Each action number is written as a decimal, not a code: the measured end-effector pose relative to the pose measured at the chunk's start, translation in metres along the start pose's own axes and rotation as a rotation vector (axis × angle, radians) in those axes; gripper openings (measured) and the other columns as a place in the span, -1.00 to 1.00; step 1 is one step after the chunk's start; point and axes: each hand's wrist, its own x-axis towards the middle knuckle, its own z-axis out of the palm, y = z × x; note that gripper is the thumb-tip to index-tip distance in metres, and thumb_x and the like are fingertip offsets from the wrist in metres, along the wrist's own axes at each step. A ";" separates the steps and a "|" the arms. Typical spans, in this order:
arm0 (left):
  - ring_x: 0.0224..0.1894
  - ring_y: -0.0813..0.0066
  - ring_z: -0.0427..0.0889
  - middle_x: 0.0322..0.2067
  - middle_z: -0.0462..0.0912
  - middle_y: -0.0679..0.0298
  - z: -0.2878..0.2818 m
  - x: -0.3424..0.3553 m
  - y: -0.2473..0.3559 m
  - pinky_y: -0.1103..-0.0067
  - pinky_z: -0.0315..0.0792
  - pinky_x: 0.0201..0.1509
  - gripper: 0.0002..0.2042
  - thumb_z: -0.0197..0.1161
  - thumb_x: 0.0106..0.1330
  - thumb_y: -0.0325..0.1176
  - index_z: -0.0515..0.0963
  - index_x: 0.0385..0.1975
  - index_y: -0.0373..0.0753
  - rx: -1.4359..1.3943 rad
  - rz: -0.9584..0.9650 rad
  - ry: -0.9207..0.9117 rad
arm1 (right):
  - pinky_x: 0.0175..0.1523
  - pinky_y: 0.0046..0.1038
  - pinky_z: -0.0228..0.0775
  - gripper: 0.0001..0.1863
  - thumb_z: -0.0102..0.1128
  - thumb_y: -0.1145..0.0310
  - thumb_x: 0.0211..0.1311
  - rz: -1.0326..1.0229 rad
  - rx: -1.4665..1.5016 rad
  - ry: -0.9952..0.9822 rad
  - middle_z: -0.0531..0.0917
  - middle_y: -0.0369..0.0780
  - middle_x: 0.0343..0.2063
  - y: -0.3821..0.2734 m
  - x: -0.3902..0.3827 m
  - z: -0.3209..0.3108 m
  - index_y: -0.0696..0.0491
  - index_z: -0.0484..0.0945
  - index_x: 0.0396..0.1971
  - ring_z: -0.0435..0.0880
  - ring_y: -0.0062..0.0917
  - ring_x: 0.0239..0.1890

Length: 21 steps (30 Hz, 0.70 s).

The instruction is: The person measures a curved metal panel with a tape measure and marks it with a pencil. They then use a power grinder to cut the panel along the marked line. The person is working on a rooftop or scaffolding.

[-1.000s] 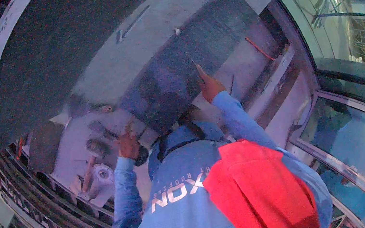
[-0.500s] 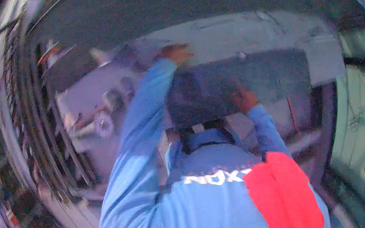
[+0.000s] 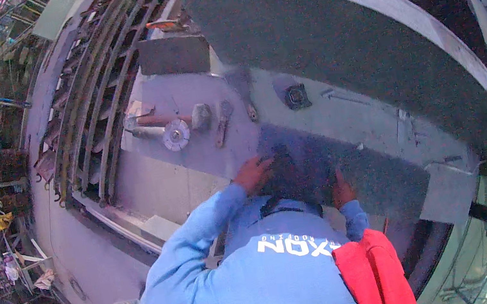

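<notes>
Here, the long dark sheet (image 3: 375, 176) before me slants down to my right, my right hand (image 3: 342, 189) nearer its middle, my left hand (image 3: 253, 175) apart by its left end, any grip hard to tell.

Blue long-sleeved shirt (image 3: 250, 300) bears white lettering (image 3: 291, 246); red cloth (image 3: 375, 272) overlies it.

Pale grey worktop (image 3: 177, 89), as seen from where I stand. On it: angle grinder (image 3: 176, 136), its disc pale; club hammer (image 3: 201, 118) just beside; a long dark hand tool (image 3: 225, 124); a black squarish object (image 3: 297, 97) (kind unclear to me); a broad dark grey slab (image 3: 391, 175).
</notes>
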 end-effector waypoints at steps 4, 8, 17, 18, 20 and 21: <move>0.10 -0.04 0.41 0.10 0.39 0.01 -0.011 -0.056 -0.017 0.23 0.37 0.14 -0.60 0.14 0.17 -0.30 0.45 0.06 -0.10 -0.006 -0.222 0.100 | 0.03 -0.11 0.43 -0.24 0.12 0.42 0.12 -0.204 -0.266 0.074 0.54 -0.01 -0.02 -0.046 0.038 -0.004 -0.23 0.10 0.35 0.59 -0.05 -0.13; 0.09 0.06 0.42 0.03 0.44 0.04 0.000 -0.062 -0.027 0.26 0.39 0.11 -0.60 0.13 0.12 -0.37 0.48 0.01 -0.19 0.124 -0.034 0.153 | 0.14 -0.14 0.37 -0.36 0.14 0.42 0.09 -0.330 -0.128 0.132 0.58 -0.04 -0.04 -0.104 0.070 -0.024 -0.15 0.30 0.25 0.57 -0.07 -0.08; 0.06 0.08 0.46 -0.04 0.52 0.07 -0.027 -0.025 -0.076 0.31 0.41 0.06 -0.66 0.08 0.19 -0.27 0.48 -0.04 -0.20 -0.444 -0.332 0.360 | 0.11 -0.18 0.39 -0.51 0.10 0.28 0.16 -0.551 -0.093 -0.246 0.56 -0.05 0.00 -0.169 0.137 -0.023 -0.12 0.43 0.15 0.56 -0.15 0.00; 0.03 0.06 0.49 -0.08 0.55 0.06 -0.046 -0.036 -0.095 0.30 0.41 0.05 -0.67 0.06 0.22 -0.26 0.49 -0.04 -0.18 -0.280 -0.168 0.424 | 0.11 -0.18 0.39 -0.51 0.09 0.25 0.17 -0.518 -0.138 -0.307 0.57 -0.04 -0.01 -0.177 0.146 -0.015 -0.14 0.43 0.15 0.56 -0.13 0.00; -0.08 0.07 0.56 -0.22 0.61 0.08 -0.071 -0.053 -0.108 0.32 0.45 -0.01 -0.76 0.18 0.18 -0.37 0.55 -0.14 -0.20 -0.208 -0.212 0.807 | 0.10 -0.17 0.39 -0.52 0.07 0.20 0.19 -0.495 -0.219 -0.399 0.57 -0.01 -0.04 -0.194 0.157 0.002 -0.17 0.42 0.16 0.56 -0.10 -0.02; -0.12 0.08 0.57 -0.24 0.60 0.09 -0.084 -0.060 -0.112 0.35 0.47 -0.06 -0.79 0.23 0.14 -0.42 0.57 -0.21 -0.22 -0.181 -0.272 0.772 | 0.09 -0.15 0.39 -0.50 0.07 0.19 0.20 -0.557 -0.233 -0.290 0.58 -0.01 -0.05 -0.199 0.160 0.000 -0.17 0.40 0.18 0.57 -0.09 -0.03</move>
